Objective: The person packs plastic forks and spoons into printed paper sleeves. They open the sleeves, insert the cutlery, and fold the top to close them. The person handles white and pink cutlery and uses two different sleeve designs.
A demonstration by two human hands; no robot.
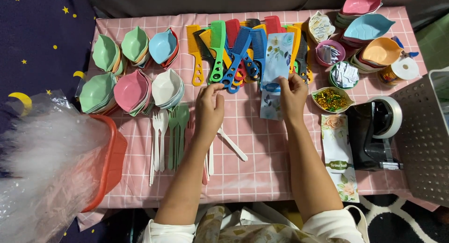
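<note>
On a pink checked tablecloth (pixel 262 168), leaf-shaped bowls (pixel 131 91) and plastic forks (pixel 161 140) lie at left. Beside them, the left hand (pixel 209 109) pinches the tip of a blue comb (pixel 236 60), fingers nearly closed. The right hand (pixel 293 95) grips a floral-printed sleeve (pixel 276 65) near a black tape dispenser (pixel 374 130).

You have six stacks of leaf-shaped bowls (pixel 131 91) on your left and three more stacks (pixel 369 26) at the far right. One fan of combs (pixel 243 51) lies at the back, too overlapped to count. Two small round cups (pixel 329 52) hold packets, and one leaf dish (pixel 331 99) holds gold bits. One tape dispenser (pixel 374 133) stands to your right.
</note>
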